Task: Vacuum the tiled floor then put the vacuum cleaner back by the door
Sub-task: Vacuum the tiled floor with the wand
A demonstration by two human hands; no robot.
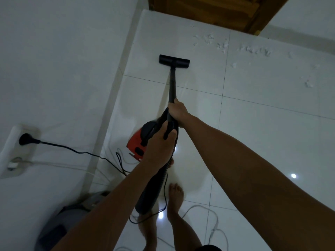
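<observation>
Looking down from head height, a person vacuums a glossy white tiled floor (pixel 253 142) in dim light; at far left a black plug (pixel 25 138) sits in a white wall socket (pixel 17 147), and its black cord (pixel 81 152) trails rightward across the floor toward the machine; low at left a grey object (pixel 72 214) is blurred and partly behind the forearm, so what it is cannot be told. Near the centre, the left hand (pixel 159 142) is closed around the handle of the red-and-black vacuum cleaner (pixel 139 142), carrying its body above the tiles; just beyond it, the right hand (pixel 178 112) is clenched around the black wand (pixel 173 84); the wand runs forward to the floor head (pixel 174 59), which lies flat on a tile close to the left wall. A bare foot (pixel 175 194) stands below, among loose cables. Up and to the right, white scraps of debris (pixel 252 49) lie scattered well apart from the head, near a brown wooden door (pixel 217 9) cut off by the top edge. Vacuuming appears to be under way, with that litter uncollected; the next move probably calls for swinging the head rightward over the scraps while keeping the cord clear of the feet; whether the motor is running cannot be told, and the hose is mostly hidden by the left arm.
</observation>
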